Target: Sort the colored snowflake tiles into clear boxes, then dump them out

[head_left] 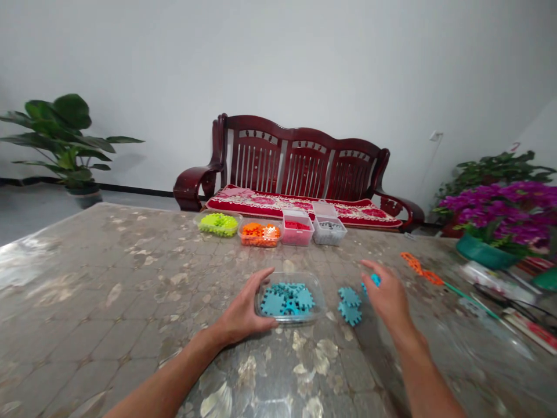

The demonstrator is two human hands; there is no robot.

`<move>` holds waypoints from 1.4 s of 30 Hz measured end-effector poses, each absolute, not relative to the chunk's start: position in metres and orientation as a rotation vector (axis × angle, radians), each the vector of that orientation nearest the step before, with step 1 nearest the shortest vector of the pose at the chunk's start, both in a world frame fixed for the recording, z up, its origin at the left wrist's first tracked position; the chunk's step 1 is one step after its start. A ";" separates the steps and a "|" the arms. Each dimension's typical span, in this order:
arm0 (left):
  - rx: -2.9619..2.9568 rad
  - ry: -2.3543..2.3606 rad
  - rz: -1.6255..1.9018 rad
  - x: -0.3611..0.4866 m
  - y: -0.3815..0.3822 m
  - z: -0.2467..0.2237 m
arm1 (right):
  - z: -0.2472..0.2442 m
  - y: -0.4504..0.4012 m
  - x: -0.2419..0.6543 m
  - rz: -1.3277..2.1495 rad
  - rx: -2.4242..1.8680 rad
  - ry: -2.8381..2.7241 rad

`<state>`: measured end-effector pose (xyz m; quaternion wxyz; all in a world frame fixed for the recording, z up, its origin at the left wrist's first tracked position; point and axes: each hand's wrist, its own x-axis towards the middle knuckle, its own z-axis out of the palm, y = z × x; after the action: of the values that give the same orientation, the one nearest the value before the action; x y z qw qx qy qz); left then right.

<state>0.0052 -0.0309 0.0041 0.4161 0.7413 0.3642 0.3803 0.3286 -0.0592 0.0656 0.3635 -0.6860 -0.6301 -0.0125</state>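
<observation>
My left hand (250, 307) grips the left side of a clear plastic container (321, 299), thumb at the near edge and fingers at the far edge. Inside lie teal gear-shaped plastic pieces (289, 299). To the right of the container, two teal toothed pieces (349, 305) rest on the table, touching each other. My right hand (387, 293) is just beyond them, thumb and index finger apart. A brighter blue piece (375, 280) shows at its fingers, partly hidden by them; I see no closed grip on it.
Across the table stand tubs of yellow-green (218, 224), orange (261, 233), red (297, 227) and grey pieces (329, 229). Orange linked pieces (421, 269) on a green stick lie at right, near a flower pot (485, 251). A wooden bench (300, 157) is behind.
</observation>
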 end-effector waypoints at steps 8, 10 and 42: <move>1.873 0.930 0.942 0.005 -0.031 0.005 | 0.060 -0.066 0.424 -0.271 -2.463 -1.518; 1.872 0.929 0.944 0.005 -0.031 0.005 | 0.055 -0.065 0.428 -0.267 -2.530 -1.541; 1.887 0.841 1.013 0.007 -0.030 0.000 | 0.071 -0.042 0.214 0.397 -1.413 -2.314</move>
<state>0.0070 -0.0295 -0.0005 0.4080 0.7487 0.3337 0.4020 0.2144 -0.0420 0.0709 0.1992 -0.5054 -0.8275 0.1420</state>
